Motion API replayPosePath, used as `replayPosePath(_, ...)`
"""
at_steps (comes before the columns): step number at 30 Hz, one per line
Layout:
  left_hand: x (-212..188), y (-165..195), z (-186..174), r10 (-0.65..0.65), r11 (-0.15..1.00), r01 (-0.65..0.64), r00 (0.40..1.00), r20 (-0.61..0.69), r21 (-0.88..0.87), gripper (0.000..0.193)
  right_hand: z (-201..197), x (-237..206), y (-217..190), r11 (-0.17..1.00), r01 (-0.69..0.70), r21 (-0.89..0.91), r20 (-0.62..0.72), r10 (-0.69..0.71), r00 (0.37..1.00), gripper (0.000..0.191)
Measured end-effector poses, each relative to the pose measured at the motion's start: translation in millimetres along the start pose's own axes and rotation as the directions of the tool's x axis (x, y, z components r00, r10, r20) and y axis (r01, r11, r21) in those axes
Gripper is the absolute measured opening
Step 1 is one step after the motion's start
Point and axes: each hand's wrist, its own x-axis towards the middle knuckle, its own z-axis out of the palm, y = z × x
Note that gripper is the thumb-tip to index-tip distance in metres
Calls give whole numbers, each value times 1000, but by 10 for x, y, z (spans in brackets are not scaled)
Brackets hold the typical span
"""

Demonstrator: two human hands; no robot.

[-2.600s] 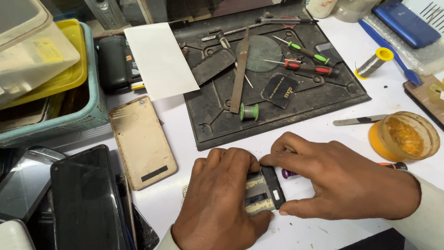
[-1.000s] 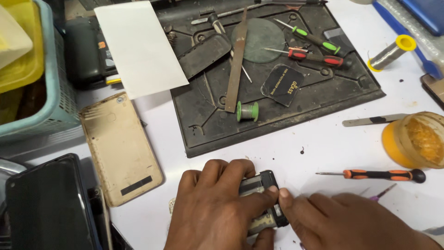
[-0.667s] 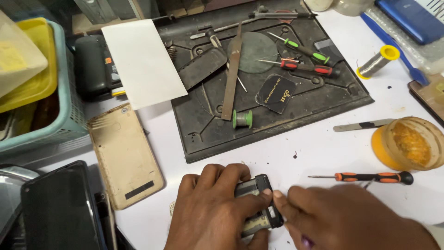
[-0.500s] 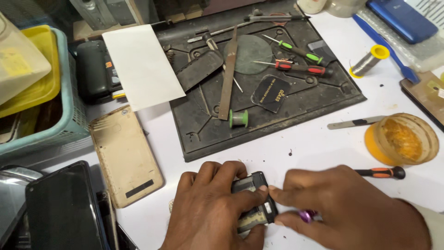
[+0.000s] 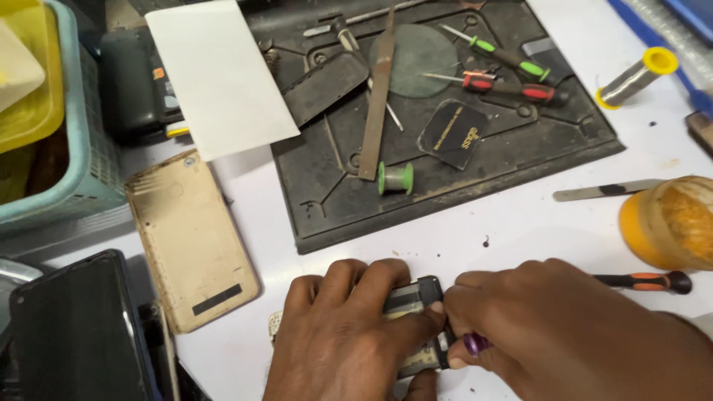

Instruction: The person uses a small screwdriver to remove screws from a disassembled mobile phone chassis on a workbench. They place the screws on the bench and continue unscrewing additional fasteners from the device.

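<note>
At the left edge of the worktop [image 5: 520, 230] stands a teal basket [image 5: 89, 174]; a yellow tub [image 5: 33, 111] sits inside it, and what else lies in there cannot be made out. At the right edge is an orange pot [image 5: 668, 223] with a brownish paste showing in its mouth. The black mat [image 5: 445, 171] bears a file [image 5: 377, 96], a green spool [image 5: 396, 178], a green screwdriver [image 5: 512, 59] and a red screwdriver [image 5: 509, 87], a dark card [image 5: 453, 135] and a round disc [image 5: 416, 59]. A white sheet [image 5: 219, 74] overlaps the mat's left corner. A gold phone back [image 5: 191, 238] lies on the worktop left of the hands.

Low in the middle, the left hand [image 5: 342, 341] has its fingers closed over a small dark phone [image 5: 416, 297], pinning it to the worktop. The right hand [image 5: 572, 334] is closed on a purple-handled tool [image 5: 475, 343], touching the phone's right edge.

Against half a second back, the hands and phone sit in much the same place; the orange screwdriver [image 5: 642, 281] lies beside the right hand as before.
</note>
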Motion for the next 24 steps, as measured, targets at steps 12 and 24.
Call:
replayPosePath(12, -39, 302, -175, 15, 997, -19, 999, -51, -69, 74, -1, -397, -131, 934, -58, 353, -200, 136, 970, 70)
replayPosePath(24, -192, 642, -226, 38, 999, -35, 992, -118, 31, 66, 460, -611, -106, 759, 93, 645, -256, 100, 961, 58)
